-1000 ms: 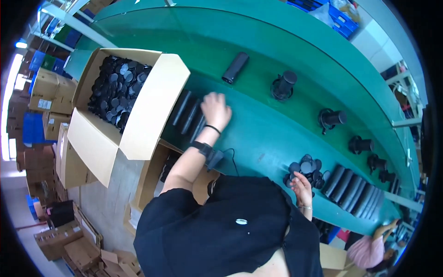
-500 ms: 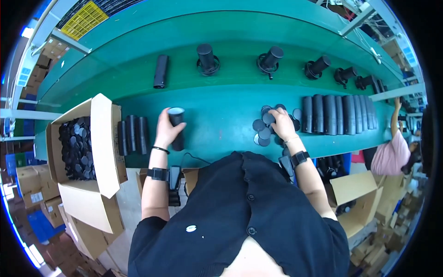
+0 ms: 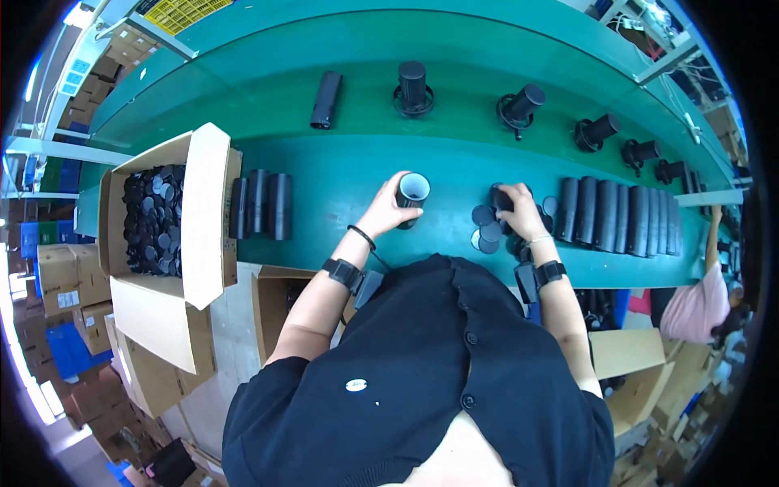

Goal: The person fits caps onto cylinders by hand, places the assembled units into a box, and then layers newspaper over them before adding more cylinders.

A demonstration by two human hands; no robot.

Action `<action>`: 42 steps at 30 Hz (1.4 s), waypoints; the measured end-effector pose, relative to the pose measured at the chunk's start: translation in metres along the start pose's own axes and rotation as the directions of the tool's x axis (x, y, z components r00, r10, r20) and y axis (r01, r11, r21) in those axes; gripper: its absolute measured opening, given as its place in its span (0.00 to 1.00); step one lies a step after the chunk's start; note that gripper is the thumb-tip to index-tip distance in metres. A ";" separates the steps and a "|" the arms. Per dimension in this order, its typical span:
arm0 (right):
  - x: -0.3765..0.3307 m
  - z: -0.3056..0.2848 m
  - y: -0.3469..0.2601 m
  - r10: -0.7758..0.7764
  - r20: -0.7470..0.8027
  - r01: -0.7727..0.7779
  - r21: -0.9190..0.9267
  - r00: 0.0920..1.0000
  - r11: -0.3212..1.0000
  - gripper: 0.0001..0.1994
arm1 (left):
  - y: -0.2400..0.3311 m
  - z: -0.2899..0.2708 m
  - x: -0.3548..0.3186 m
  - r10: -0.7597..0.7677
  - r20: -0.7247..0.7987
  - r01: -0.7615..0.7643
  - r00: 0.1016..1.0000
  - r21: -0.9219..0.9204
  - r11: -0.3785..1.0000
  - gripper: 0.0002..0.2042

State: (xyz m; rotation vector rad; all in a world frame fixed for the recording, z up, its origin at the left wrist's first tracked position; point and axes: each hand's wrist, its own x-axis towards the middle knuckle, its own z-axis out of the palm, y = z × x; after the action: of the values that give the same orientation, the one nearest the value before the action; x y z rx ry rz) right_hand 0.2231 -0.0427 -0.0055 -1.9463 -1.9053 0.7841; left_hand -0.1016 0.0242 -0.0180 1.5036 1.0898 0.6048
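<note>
Gripping a black tube [image 3: 411, 195] with its pale open end facing up, the left hand [image 3: 388, 209] holds it just above the green counter [image 3: 341, 174]. The right hand [image 3: 519, 213] is closed on a small black cap [image 3: 502, 199] over a pile of round black discs [image 3: 485, 229], beside a row of black tubes [image 3: 621, 217]. Three more tubes [image 3: 261, 204] lie by an open cardboard box [image 3: 162, 235] of discs.

Bright, even overhead light falls on the glossy green workbench [image 3: 341, 174], giving soft pale sheen and faint shadows. Fisheye distortion bends straight edges near the black rim. Focus stays sharp centrally, softer at edges.
</note>
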 end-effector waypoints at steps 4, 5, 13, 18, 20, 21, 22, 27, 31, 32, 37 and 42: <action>-0.007 -0.007 -0.022 -0.020 0.208 -0.191 0.928 0.978 0.320 0.32 | 0.008 -0.002 -0.001 -0.027 0.047 0.039 0.999 -0.294 0.955 0.36; -0.010 -0.012 -0.037 -0.135 0.214 -0.234 0.960 0.968 -0.154 0.34 | 0.008 -0.001 0.000 -0.040 0.049 0.054 0.998 -0.335 0.941 0.35; -0.011 0.005 -0.049 -0.351 0.128 -0.282 0.857 0.928 -0.433 0.39 | 0.012 0.003 0.003 0.014 0.102 0.002 0.995 -0.150 0.989 0.33; -0.013 0.014 -0.048 -0.402 0.109 -0.306 0.829 0.909 -0.468 0.35 | 0.011 0.006 -0.003 0.025 0.004 -0.024 1.000 -0.196 0.980 0.31; -0.011 0.018 -0.048 -0.421 0.142 -0.359 0.791 0.896 -0.495 0.33 | 0.013 0.006 -0.005 0.026 -0.033 -0.034 0.999 -0.263 0.964 0.30; -0.012 0.020 -0.049 -0.420 0.142 -0.358 0.790 0.896 -0.497 0.33 | 0.014 0.004 -0.006 0.001 0.072 0.021 0.997 -0.301 0.954 0.30; -0.013 0.016 -0.057 -0.364 0.131 -0.295 0.846 0.922 -0.444 0.31 | 0.020 0.002 -0.006 -0.020 0.175 0.078 0.984 -0.332 0.940 0.29; -0.007 0.017 -0.081 -0.214 0.038 -0.105 0.944 0.976 -0.314 0.28 | 0.045 -0.003 -0.005 0.107 0.337 0.047 0.936 -0.418 0.907 0.33; 0.007 0.016 -0.084 -0.185 -0.068 0.018 0.964 0.980 -0.264 0.29 | 0.074 0.002 0.002 0.154 0.571 0.143 0.806 -0.440 0.887 0.31; 0.010 0.014 -0.086 -0.172 -0.089 0.052 0.977 0.981 -0.206 0.30 | 0.077 0.005 0.003 0.176 0.560 0.137 0.810 -0.472 0.871 0.31; 0.002 -0.009 -0.111 -0.137 -0.143 0.158 0.982 0.980 0.102 0.34 | 0.074 0.018 0.010 0.221 0.528 0.118 0.820 -0.533 0.838 0.33; -0.006 0.018 -0.082 -0.163 -0.037 0.048 0.997 0.986 0.060 0.25 | 0.075 0.013 -0.006 0.088 0.508 0.211 0.857 -0.501 0.839 0.34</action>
State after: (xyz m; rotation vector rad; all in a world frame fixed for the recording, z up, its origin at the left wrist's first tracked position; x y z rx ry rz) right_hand 0.1459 -0.0452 0.0274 -0.7742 -0.8284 1.5738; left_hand -0.0701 0.0170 0.0516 1.0253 0.4813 0.3795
